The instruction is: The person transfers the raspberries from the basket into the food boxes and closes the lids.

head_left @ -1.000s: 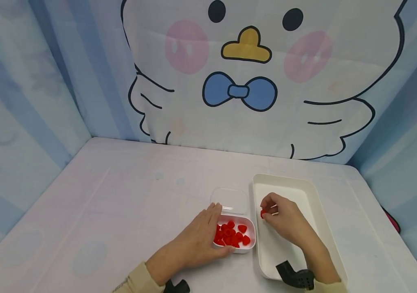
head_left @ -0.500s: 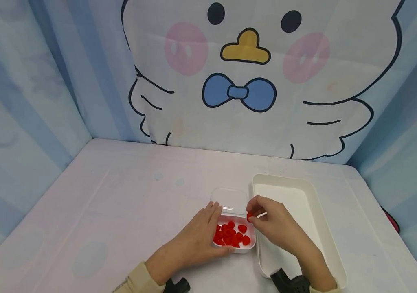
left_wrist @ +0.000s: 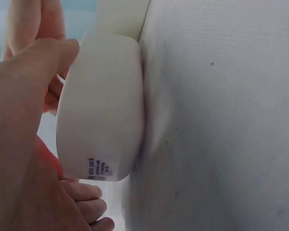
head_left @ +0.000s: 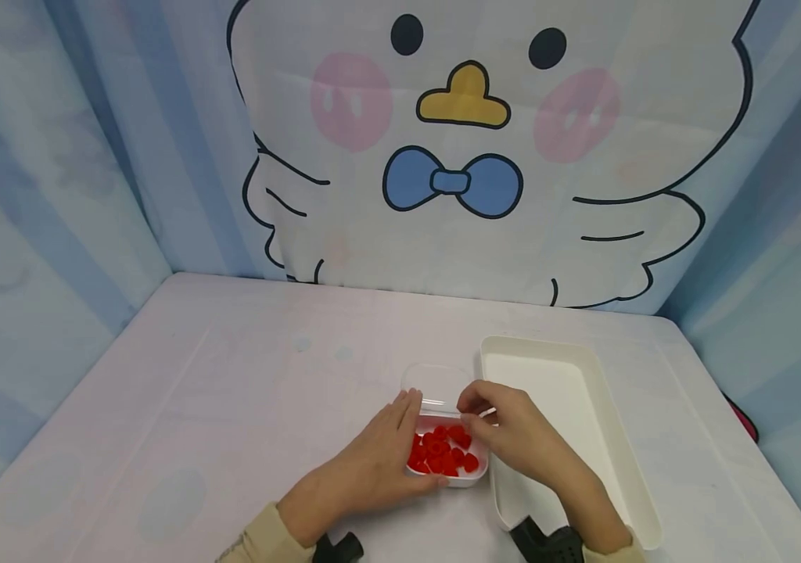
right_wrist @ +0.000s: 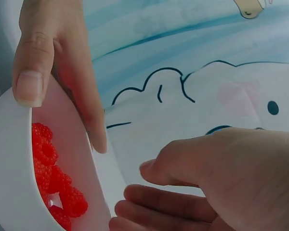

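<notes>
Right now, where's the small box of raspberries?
In the head view, the small box sits near the table's front edge, against the white tray's left side, between the left hand and right hand.

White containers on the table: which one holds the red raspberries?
The small rounded white box between both hands holds the red raspberries; the larger rectangular white tray to its right has none visible.
</notes>
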Demonstrator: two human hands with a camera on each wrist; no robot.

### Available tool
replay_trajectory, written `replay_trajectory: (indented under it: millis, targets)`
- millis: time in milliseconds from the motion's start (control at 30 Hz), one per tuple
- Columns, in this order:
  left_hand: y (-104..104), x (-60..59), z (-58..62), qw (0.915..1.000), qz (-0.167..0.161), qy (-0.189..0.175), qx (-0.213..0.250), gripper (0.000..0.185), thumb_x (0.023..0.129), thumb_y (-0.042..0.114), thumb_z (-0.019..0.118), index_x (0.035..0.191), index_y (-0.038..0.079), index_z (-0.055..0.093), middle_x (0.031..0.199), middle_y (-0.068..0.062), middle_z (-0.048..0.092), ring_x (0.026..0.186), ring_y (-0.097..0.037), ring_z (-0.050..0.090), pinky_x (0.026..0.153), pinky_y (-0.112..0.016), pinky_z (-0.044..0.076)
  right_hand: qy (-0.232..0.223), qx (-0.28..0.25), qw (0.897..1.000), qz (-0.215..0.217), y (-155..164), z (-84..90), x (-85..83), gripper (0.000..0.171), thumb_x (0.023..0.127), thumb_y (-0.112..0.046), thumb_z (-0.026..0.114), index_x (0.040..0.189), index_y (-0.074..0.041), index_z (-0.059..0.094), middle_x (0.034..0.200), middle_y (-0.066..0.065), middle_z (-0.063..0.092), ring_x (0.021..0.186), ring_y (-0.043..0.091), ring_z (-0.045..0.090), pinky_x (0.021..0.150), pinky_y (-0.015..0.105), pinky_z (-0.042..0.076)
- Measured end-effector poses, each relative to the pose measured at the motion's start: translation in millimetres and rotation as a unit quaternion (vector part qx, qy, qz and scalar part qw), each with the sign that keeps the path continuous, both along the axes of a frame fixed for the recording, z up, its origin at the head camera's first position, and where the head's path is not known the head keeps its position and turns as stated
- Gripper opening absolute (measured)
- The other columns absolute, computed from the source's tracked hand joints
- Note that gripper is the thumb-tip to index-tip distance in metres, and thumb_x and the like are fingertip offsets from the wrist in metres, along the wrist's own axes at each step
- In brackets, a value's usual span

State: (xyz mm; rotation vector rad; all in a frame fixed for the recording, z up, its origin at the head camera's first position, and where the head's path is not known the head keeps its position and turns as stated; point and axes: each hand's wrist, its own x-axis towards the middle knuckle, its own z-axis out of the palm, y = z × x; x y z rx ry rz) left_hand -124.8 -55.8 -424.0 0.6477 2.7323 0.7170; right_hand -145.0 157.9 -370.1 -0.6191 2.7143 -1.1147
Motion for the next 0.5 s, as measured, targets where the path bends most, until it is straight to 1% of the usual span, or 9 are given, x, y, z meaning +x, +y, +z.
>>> replay_trajectory:
  millis: [133, 267, 400, 500]
  targets:
    - [-2.6, -3.8, 2.8, 0.9995, 0.007, -0.018, 0.025, 0.109, 0.081, 0.065, 0.066, 0.159, 0.009, 0.015, 0.165, -0.008, 0.022, 0.152, -0.029, 0.025, 0.114, -0.051, 0.040, 0.010, 0.001, 0.999, -0.037, -3.6, 0.4, -4.2, 0.011, 0.093, -0.008, 0.065, 0.104, -0.007, 0.066, 0.100, 0.005, 0.070, 0.096, 0.017, 0.067, 0.088, 0.036, 0.060]
    - [-4.5, -10.4, 6.0, 0.9969, 0.017, -0.043, 0.063, 0.104, 0.085, 0.064, 0.063, 0.159, 0.010, 0.013, 0.166, -0.009, 0.020, 0.152, -0.030, 0.024, 0.115, -0.054, 0.038, -0.005, 0.015, 0.998, -0.067, -8.7, 1.4, -8.5, 0.019, 0.093, -0.011, 0.065, 0.112, -0.005, 0.065, 0.108, 0.008, 0.069, 0.103, 0.023, 0.068, 0.092, 0.042, 0.058]
    - [-5.4, -17.8, 9.9, 0.9906, 0.032, -0.068, 0.115, 0.099, 0.087, 0.060, 0.061, 0.159, 0.012, 0.013, 0.166, -0.007, 0.019, 0.152, -0.030, 0.023, 0.115, -0.055, 0.037, -0.033, 0.030, 0.996, -0.078, -12.8, 1.7, -11.7, 0.028, 0.093, -0.014, 0.066, 0.118, -0.003, 0.064, 0.117, 0.014, 0.068, 0.109, 0.030, 0.067, 0.092, 0.045, 0.058]
    - [-6.1, -21.6, 14.2, 0.9839, 0.044, -0.084, 0.152, 0.097, 0.088, 0.058, 0.062, 0.159, 0.013, 0.014, 0.166, -0.007, 0.021, 0.152, -0.030, 0.025, 0.114, -0.056, 0.037, -0.047, 0.039, 0.995, -0.078, -15.0, 1.2, -13.9, 0.031, 0.093, -0.015, 0.065, 0.121, -0.003, 0.063, 0.123, 0.016, 0.066, 0.113, 0.034, 0.065, 0.092, 0.047, 0.058]
